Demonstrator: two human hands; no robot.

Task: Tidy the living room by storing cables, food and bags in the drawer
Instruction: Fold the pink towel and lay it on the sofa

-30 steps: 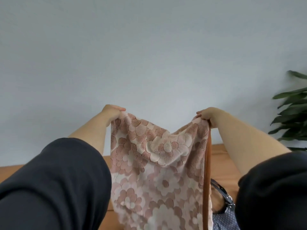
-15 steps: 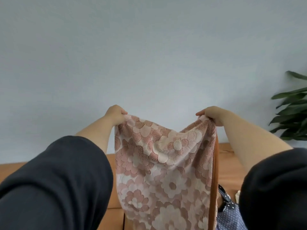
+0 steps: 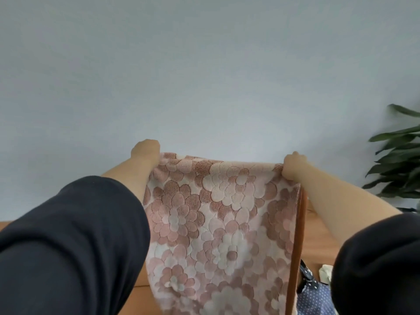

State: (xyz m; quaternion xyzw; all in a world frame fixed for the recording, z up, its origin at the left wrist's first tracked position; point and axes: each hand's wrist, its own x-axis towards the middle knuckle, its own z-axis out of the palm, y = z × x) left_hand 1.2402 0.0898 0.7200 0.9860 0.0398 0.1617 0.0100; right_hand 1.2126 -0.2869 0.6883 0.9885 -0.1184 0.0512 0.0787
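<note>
Two top corners being held | left hand (image 3: pixel 146 151) is gripping floral fleece cloth (image 3: pixel 216 223) | right hand (image 3: pixel 293 165) is gripping opposite corner

I have a single view, from the head: it faces forward onto the wall (image 3: pixel 204 64), more level than downward, I think. The left sleeve (image 3: pixel 68 246) looms close at 7 o'clock, the right sleeve (image 3: pixel 377 264) at 5, the floral cloth (image 3: pixel 216 223) at 6.
</note>
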